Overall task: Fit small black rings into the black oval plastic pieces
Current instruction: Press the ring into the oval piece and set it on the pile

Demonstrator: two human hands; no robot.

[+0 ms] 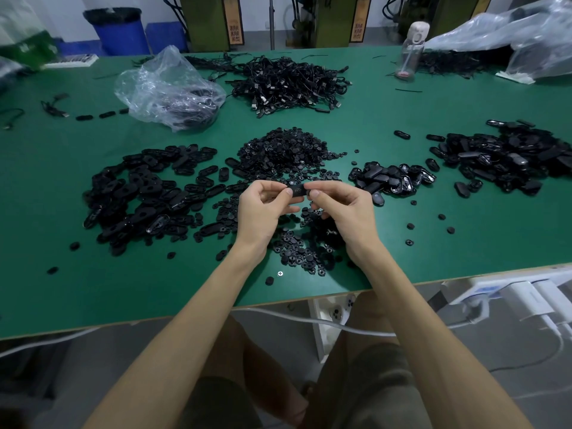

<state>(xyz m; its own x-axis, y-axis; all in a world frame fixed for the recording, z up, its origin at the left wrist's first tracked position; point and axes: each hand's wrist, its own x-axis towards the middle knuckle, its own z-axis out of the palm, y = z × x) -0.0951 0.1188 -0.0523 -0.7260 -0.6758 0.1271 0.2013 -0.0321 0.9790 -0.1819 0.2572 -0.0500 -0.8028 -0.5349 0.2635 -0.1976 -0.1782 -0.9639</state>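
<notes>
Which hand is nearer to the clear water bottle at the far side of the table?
Right. The water bottle stands far ahead and to the right of the right hand; the left hand is farther to the left. Both hold one oval piece.

The green table [402, 243] bears small black rings [284, 150] at centre; oval pieces [139, 193] lie heaped left and right. Far off: cables [288, 82]; a plastic bag [167, 88]; a bottle [411, 51].

I can read no text with any certainty. Beyond the far edge of the surface [402, 218], a brown strip [236, 27] and a second brown strip [361, 24] on olive-green cartons [204, 23] carry pale printed characters, too blurred for me to decipher.
</notes>
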